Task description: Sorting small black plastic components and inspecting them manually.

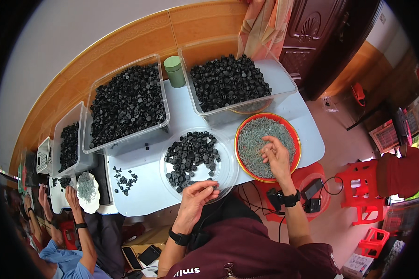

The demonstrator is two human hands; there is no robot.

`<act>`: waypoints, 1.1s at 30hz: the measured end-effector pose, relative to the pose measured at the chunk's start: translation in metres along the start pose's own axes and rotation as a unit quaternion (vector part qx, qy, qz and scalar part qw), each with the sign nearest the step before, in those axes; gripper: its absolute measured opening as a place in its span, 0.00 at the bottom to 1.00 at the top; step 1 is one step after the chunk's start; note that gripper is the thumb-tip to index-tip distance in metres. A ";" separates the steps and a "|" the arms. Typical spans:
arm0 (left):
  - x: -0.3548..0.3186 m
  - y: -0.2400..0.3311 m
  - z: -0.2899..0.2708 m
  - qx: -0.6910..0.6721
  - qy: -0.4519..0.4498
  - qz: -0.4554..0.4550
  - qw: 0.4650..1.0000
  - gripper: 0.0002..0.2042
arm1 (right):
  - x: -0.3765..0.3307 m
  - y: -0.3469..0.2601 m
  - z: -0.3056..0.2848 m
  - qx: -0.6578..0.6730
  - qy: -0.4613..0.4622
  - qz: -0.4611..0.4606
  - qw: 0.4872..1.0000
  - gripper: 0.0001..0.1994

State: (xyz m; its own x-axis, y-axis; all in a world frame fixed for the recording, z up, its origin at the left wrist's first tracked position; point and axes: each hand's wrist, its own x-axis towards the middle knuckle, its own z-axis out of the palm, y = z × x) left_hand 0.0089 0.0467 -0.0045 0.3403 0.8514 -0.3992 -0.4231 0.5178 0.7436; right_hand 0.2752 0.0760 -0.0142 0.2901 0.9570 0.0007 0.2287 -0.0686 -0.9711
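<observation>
Below, your pale table [144,193] bears a clear round tray [228,160] and, right of it, a red bowl [299,149]. Your right hand [276,156] curls above the bowl's thin grey pieces [260,138]; your left hand [196,199] bunches its fingertips near the tray's black caps [192,153]. I cannot tell either grip.

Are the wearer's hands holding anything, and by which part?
The left hand seemingly pinches a small dark piece, which part unclear; right hand, cannot tell.
</observation>
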 end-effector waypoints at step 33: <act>0.104 -0.027 0.087 0.124 -0.082 0.060 0.987 0.08 | -0.020 0.003 0.006 0.063 0.104 -0.078 0.990 0.11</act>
State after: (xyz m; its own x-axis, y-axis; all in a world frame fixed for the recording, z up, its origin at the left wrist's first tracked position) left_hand 0.1292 0.1142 -0.0195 0.4392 0.8702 -0.2232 -0.2564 0.3595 0.8972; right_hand 0.2646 0.0582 -0.0189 0.4476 0.8739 0.1893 0.1724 0.1234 -0.9773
